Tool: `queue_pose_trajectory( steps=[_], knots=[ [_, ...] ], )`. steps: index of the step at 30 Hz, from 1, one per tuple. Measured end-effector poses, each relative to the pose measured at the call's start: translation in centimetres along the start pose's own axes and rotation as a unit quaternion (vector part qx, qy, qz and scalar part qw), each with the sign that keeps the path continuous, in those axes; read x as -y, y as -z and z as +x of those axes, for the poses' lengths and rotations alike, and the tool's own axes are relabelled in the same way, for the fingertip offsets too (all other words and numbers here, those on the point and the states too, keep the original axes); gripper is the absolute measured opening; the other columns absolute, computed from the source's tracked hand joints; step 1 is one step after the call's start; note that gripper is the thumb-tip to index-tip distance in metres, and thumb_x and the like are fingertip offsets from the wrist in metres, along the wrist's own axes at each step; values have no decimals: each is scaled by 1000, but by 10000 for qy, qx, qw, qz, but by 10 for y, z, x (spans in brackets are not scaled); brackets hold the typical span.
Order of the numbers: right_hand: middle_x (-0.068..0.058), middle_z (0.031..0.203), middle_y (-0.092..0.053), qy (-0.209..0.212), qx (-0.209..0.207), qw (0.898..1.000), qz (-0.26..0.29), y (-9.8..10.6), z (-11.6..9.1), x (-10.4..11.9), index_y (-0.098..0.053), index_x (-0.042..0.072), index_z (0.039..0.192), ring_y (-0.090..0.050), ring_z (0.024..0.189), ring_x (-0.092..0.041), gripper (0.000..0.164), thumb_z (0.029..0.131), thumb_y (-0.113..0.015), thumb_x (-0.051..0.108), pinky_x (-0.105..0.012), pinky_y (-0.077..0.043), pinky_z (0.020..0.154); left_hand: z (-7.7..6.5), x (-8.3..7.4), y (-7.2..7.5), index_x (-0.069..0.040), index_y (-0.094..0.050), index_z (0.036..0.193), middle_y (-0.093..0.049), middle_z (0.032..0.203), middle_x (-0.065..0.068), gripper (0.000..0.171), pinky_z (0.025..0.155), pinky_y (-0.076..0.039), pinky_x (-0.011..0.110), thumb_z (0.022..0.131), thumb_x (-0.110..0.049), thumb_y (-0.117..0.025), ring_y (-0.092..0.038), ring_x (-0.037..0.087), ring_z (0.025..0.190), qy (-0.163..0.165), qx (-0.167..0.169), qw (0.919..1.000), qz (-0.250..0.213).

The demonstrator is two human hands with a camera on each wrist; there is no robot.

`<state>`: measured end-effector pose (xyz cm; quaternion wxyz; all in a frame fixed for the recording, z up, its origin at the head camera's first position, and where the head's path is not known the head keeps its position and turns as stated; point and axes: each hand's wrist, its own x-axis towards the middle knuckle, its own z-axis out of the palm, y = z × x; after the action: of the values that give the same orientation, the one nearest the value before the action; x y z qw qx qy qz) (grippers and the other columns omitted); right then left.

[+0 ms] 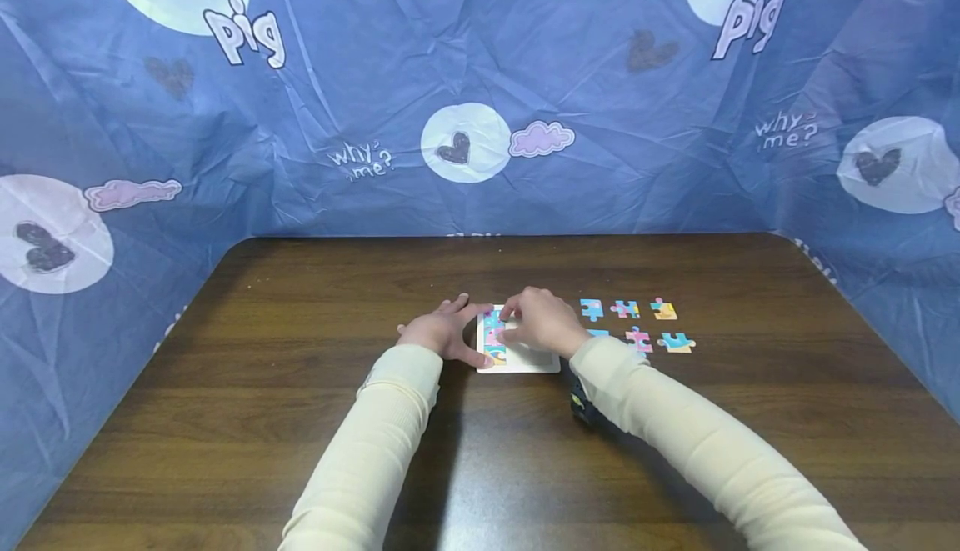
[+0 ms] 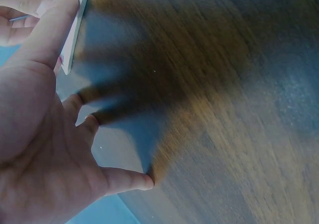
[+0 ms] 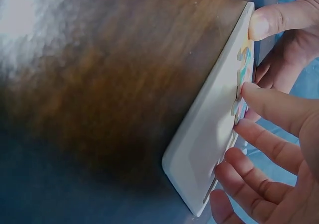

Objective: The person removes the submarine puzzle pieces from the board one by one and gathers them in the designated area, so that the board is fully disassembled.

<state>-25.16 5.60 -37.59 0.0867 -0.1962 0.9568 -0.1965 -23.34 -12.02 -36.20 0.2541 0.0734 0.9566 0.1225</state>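
Observation:
A small white puzzle tray [image 1: 534, 359] lies on the table, with colourful jigsaw pieces filling its left column. My left hand [image 1: 442, 332] is at the tray's left side, thumb and index finger spread straight and touching its two left corners. Its other fingers fan out over the table in the left wrist view. Above the tray, my right hand [image 1: 546, 322] pinches a puzzle piece [image 3: 235, 108] between thumb and index finger, at the filled column. Much of that piece is hidden by the fingers. The remaining right fingers are bent loosely over the tray.
Right of the tray, loose puzzle pieces lie in two rows, among them a blue piece [image 1: 592, 308], a pink piece [image 1: 639, 339] and a blue-and-yellow piece [image 1: 677, 343]. The right forearm partly covers the nearer row. A blue printed curtain [image 1: 480, 51] surrounds the wooden table [image 1: 300, 368].

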Motion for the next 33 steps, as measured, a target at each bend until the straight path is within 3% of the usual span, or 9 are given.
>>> queue_pose_trajectory(
  steps=[11,17,25,28,32,33],
  knots=[
    [-6,113,-70,-134,0,9996,-261,2,2,9,-77,14,109,-65,100,-25,28,84,-85,24,-44,-55,80,23,11,-10,-42,-23,161,-6,171,-3,98,104,-16,84,83,-51,-82,-6,23,157,91,-11,9999,-66],
    [-8,116,-70,-230,43,9993,-283,2,4,10,-76,15,107,-65,101,-26,28,82,-86,25,-45,-55,83,20,10,-10,-39,-23,161,-7,171,-2,98,105,-17,83,83,-51,-81,-6,24,156,76,-61,9999,-91],
    [-7,110,-67,-310,68,9992,-231,3,6,9,-74,14,103,-63,97,-26,27,81,-87,22,-45,-54,82,0,-1,-1,-34,-26,161,-10,171,0,94,105,-20,82,86,-48,-80,-9,25,156,47,-48,10000,-68],
    [-6,104,-65,-332,64,9991,-238,3,6,9,-71,14,95,-61,93,-25,24,81,-87,22,-44,-53,79,4,0,-3,-35,-25,161,-9,171,0,95,105,-19,82,85,-50,-80,-8,25,156,52,-42,10000,-33],
    [-6,100,-62,-370,48,9990,-258,2,5,10,-67,15,88,-59,90,-24,24,81,-88,25,-42,-52,76,22,9,-11,-39,-23,161,-7,171,-4,99,105,-16,83,82,-52,-82,-6,23,157,83,-63,9999,-76],
    [-5,101,-62,-391,29,9989,-257,3,4,10,-67,15,87,-59,89,-23,25,80,-88,26,-42,-52,75,19,8,-10,-39,-24,161,-8,171,-3,99,105,-17,83,82,-51,-82,-7,24,156,80,-67,9999,-90]
  ],
)
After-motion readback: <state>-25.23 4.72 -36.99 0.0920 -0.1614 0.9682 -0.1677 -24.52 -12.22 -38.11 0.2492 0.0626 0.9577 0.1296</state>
